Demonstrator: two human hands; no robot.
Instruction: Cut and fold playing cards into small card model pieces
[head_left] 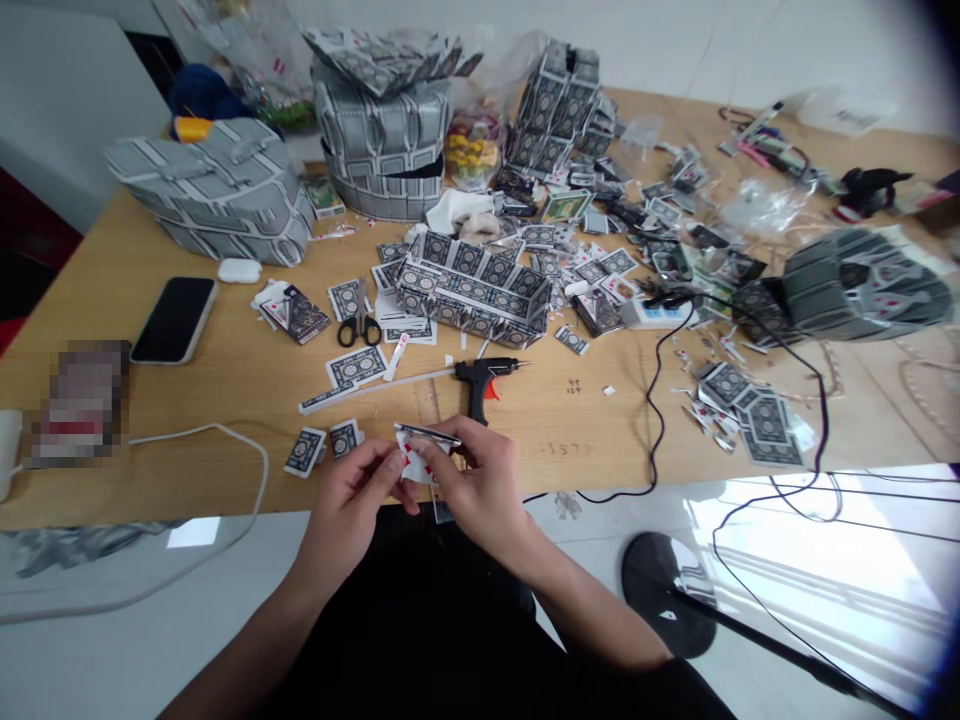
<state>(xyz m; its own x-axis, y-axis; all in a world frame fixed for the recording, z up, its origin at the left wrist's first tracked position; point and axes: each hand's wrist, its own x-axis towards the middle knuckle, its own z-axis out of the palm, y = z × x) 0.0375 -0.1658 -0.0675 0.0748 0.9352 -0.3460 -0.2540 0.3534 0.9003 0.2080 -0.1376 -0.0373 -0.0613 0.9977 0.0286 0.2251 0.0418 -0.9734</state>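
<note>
Both hands hold a folded playing card (417, 466) above the table's front edge, its white face with red marks turned toward me. My left hand (358, 490) pinches its left side between thumb and fingers. On the other side, my right hand (480, 475) grips the card, thumb across its face. Just beyond my right hand lies a black glue gun (477, 380) with an orange trigger. Two small folded cards (305, 452) rest left of my left hand. Black-handled scissors (359, 326) and a card strip (375, 391) lie further back.
An open box built of cards (472, 290) sits mid-table, backed by larger woven card shapes (386, 140). Loose cards and scraps (622, 265) spread rightward. A black cable (654, 400) hangs over the front edge. A phone (175, 320) and white cable (251, 432) lie left.
</note>
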